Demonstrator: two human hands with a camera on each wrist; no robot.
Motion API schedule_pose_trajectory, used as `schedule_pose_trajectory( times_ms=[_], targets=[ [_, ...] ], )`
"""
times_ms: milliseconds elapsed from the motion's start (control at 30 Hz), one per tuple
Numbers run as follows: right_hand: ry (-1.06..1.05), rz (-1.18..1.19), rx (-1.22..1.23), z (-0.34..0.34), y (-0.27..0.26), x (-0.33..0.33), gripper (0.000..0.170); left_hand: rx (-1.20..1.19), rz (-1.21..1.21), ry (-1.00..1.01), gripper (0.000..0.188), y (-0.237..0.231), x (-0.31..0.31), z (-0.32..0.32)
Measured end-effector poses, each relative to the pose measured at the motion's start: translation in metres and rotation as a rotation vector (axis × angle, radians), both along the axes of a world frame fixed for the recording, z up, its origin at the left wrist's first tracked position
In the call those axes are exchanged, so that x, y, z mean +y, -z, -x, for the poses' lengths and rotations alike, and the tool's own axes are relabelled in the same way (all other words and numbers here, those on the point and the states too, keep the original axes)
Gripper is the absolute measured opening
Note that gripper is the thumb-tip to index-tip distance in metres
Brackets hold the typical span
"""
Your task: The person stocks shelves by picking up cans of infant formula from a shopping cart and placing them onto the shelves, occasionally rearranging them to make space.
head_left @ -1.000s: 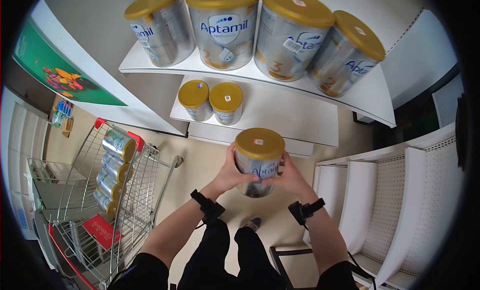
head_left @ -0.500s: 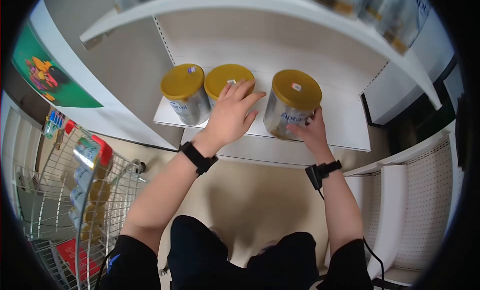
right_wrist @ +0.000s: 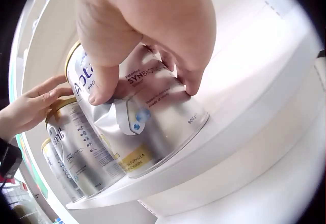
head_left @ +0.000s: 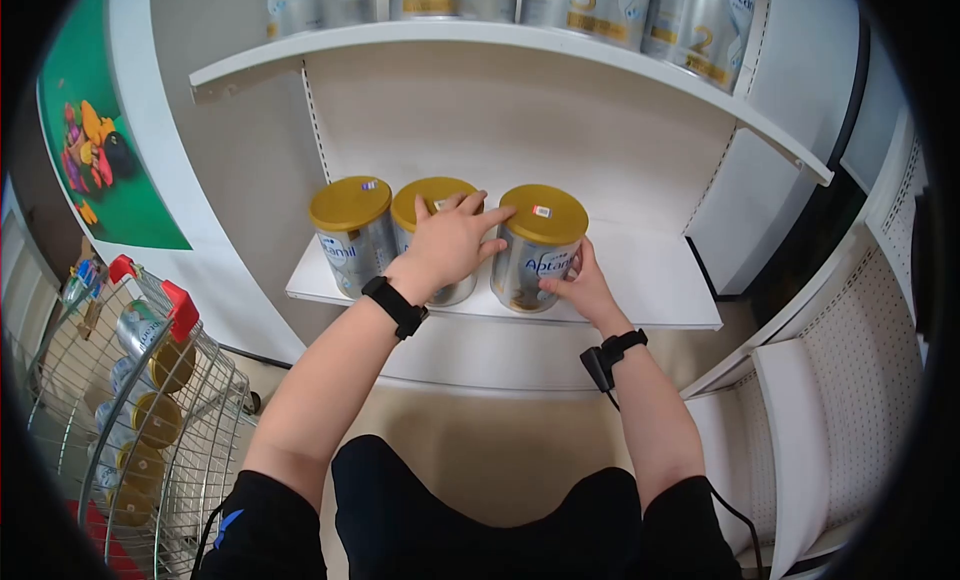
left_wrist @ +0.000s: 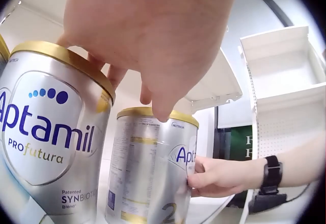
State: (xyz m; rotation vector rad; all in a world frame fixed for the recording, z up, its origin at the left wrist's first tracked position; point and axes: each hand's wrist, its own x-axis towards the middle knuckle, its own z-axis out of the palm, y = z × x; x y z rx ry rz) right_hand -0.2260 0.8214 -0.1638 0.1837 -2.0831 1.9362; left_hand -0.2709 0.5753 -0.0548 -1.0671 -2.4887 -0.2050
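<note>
A silver formula can with a gold lid (head_left: pixel 540 265) stands upright on the lower white shelf, at the right end of a row. My right hand (head_left: pixel 588 288) grips it from the right, thumb across the front and fingers round the far side. Beside it stands a middle can (left_wrist: pixel 56 132), a narrow gap between the two. My left hand (head_left: pixel 445 245) lies over that can's gold lid with fingers spread, the index fingertip at the edge of the right can's lid. At the row's left end is a third can (head_left: pixel 352 242), with neither hand on it.
Above the row, an upper shelf (head_left: pixel 480 32) carries several larger-looking cans (head_left: pixel 600 10). At lower left stands a shopping cart (head_left: pixel 215 380) with several cans lying in it. White perforated shelving (head_left: pixel 850 420) lines the right side, and a green poster (head_left: pixel 95 160) hangs at left.
The can held in both hands before the shelf now stands on the lower shelf, shifted left towards the middle can. My left hand has left it for the middle can's lid.
</note>
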Motion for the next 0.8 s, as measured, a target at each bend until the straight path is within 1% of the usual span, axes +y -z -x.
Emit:
schedule_pose_trajectory(
  times_ms=[67, 133, 200, 233, 300, 367, 433, 800],
  targets=[
    [-0.025, 0.04, 0.014, 0.001, 0.001, -0.002, 0.11, -0.094, -0.044, 0.042, 0.047, 0.001, -0.001, 0.007],
    [-0.023, 0.035, 0.018, 0.002, 0.002, -0.002, 0.11, -0.068, -0.05, 0.051, 0.048, 0.004, -0.002, 0.009],
    [-0.012, 0.039, -0.048, -0.001, -0.001, -0.007, 0.109, -0.032, -0.043, 0.045, 0.047, 0.005, -0.003, 0.006],
    [0.021, -0.021, -0.038, -0.002, -0.003, -0.01, 0.104, -0.02, -0.044, 0.027, 0.046, 0.006, -0.002, 0.006],
    [-0.006, -0.001, -0.046, -0.004, -0.01, -0.012, 0.106, 0.005, -0.06, 0.021, 0.046, 0.008, -0.001, 0.008],
    [-0.039, 0.027, -0.078, -0.006, -0.005, -0.015, 0.108, 0.008, -0.067, 0.009, 0.045, 0.015, -0.001, 0.006],
    [-0.046, 0.016, -0.031, -0.005, -0.001, -0.009, 0.108, 0.077, -0.09, 0.013, 0.044, 0.017, 0.002, 0.004],
    [-0.044, -0.007, -0.044, 0.0, 0.001, -0.007, 0.109, 0.033, -0.111, -0.021, 0.042, 0.015, 0.003, 0.003]
  ],
)
